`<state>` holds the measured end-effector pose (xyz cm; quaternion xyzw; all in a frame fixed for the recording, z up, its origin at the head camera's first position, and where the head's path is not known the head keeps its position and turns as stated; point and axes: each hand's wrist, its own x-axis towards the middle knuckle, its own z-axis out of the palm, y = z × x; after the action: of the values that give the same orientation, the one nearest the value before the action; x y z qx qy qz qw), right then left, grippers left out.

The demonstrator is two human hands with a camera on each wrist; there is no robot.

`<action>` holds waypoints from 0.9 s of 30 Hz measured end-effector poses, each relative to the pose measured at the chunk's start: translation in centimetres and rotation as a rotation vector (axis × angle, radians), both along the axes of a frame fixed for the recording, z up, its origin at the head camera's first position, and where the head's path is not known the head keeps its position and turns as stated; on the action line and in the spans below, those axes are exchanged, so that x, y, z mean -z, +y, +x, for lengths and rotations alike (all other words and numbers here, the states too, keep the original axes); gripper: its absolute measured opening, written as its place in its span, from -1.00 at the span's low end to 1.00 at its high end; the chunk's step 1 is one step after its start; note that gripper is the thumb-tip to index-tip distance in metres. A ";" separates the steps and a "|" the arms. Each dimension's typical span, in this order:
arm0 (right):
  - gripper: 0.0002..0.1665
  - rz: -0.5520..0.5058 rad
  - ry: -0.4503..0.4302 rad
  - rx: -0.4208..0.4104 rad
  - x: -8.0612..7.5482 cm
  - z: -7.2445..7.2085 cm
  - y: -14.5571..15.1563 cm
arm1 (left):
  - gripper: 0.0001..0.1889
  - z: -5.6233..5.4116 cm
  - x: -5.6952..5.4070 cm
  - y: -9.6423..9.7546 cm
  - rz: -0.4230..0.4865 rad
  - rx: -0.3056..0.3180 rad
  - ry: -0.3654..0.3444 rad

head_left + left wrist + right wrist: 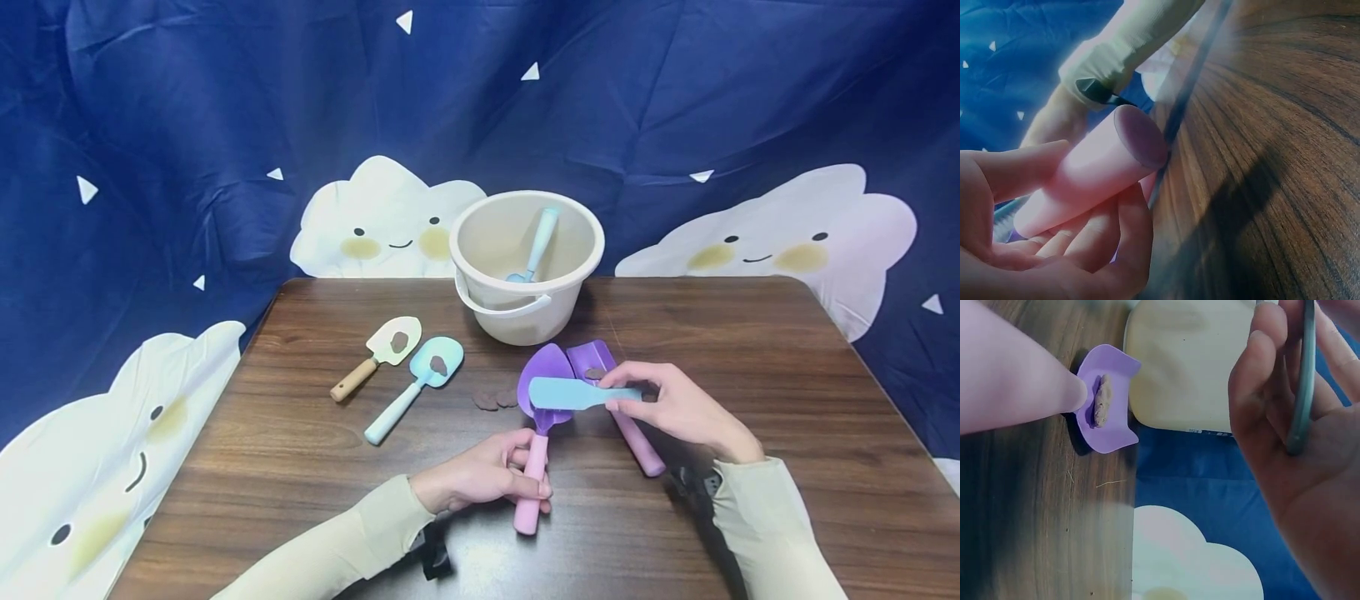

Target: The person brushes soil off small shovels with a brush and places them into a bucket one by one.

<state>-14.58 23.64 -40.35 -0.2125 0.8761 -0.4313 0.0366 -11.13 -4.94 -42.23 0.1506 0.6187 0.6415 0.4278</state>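
Note:
In the head view my left hand [487, 473] grips the pink handle of a toy shovel [544, 367] with a purple blade, raised over the table. The left wrist view shows the thumb and curled fingers around that pink handle [1085, 169]. My right hand [690, 412] pinches the narrow end of a flat light-blue spatula-like tool [558, 393]. Its broad end lies across the purple blade in the head view; whether they touch, I cannot tell. Beneath the right hand lies a second purple shovel [588, 354], bearing a brown lump [1102, 403].
A cream bucket [491, 292] stands at the back with a light-blue-handled tool [542, 242] inside. Leftward lie a cream trowel [382, 350] with a wooden handle and a light-blue shovel [427, 350], each bearing a brown lump. Brown pieces [486, 401] lie on the wooden table [300, 483].

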 end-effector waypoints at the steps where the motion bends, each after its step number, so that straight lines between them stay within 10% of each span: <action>1: -0.76 0.003 -0.001 0.006 0.0 -0.1 0.0 | -0.70 0.0 0.0 0.0 0.000 0.002 0.001; 27: -0.78 0.099 0.198 0.286 -0.3 -1.2 -0.2 | -0.67 0.2 0.5 -0.2 -0.030 0.004 0.014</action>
<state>-15.75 23.44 -40.08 -0.1249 0.9169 -0.3653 -0.1012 -10.88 -5.10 -42.69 0.1498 0.6308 0.6304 0.4269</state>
